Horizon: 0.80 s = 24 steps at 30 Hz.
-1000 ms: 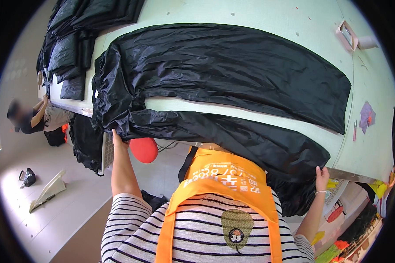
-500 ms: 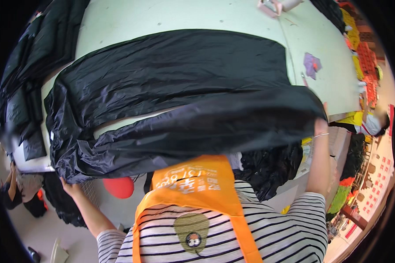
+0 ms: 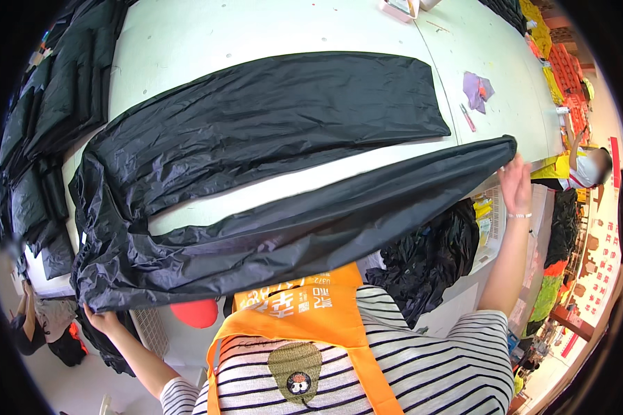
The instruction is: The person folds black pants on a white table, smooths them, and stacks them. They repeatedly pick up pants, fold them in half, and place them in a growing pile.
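Note:
A pair of black trousers (image 3: 277, 104) in thin, shiny fabric lies across the pale table, legs pointing right and the gathered waist end at left. The far leg rests flat. The near leg is drawn out taut along the table's front edge, narrowing toward its hem. At the near left corner of the waist end, my left hand (image 3: 102, 321) is closed on the fabric. My right hand (image 3: 515, 185) is raised at the hem of the near leg, its fingers against the cloth; part of its grip is hidden.
Stacks of folded black garments (image 3: 62, 97) stand on the left. On the white table (image 3: 187, 34) are a purple scrap (image 3: 477, 91), a small pen-like tool (image 3: 468, 117) and a pink box (image 3: 399, 8). Below the edge are a black cloth heap (image 3: 429, 263) and a red round object (image 3: 195, 313).
The near leg, billowed and blurred before, is now stretched narrow and slanting up to the right. A strip of table shows between the legs. My left hand has moved slightly down and left.

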Each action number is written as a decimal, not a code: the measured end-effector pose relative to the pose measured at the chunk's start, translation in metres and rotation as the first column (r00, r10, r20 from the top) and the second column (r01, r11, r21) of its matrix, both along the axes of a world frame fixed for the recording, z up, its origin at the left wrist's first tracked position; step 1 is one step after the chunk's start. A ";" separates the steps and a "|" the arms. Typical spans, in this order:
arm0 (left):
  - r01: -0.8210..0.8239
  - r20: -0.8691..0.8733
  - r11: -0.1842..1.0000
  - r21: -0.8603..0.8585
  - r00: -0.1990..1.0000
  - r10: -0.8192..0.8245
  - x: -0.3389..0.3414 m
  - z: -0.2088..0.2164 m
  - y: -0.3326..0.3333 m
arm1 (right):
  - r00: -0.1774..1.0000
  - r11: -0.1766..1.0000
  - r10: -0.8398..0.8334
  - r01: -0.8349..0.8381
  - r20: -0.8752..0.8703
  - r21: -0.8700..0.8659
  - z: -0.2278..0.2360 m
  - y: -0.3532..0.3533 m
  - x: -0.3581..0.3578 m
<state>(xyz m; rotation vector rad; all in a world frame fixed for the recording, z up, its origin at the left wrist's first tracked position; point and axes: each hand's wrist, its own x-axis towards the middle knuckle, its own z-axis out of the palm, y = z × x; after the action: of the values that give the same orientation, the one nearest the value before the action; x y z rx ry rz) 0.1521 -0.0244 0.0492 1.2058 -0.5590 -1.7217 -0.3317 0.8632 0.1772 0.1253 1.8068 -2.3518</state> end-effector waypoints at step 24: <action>0.259 0.256 0.965 0.036 0.931 -0.259 0.011 0.057 -0.022 | 0.996 0.980 -0.085 0.088 -0.025 0.177 -0.009 0.085 -0.009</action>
<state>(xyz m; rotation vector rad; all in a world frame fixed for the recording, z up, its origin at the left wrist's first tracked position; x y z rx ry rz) 0.1627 -0.0462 0.1060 1.4205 -0.9091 -1.7914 -0.3406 0.9486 0.1685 0.2113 2.0586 -2.2493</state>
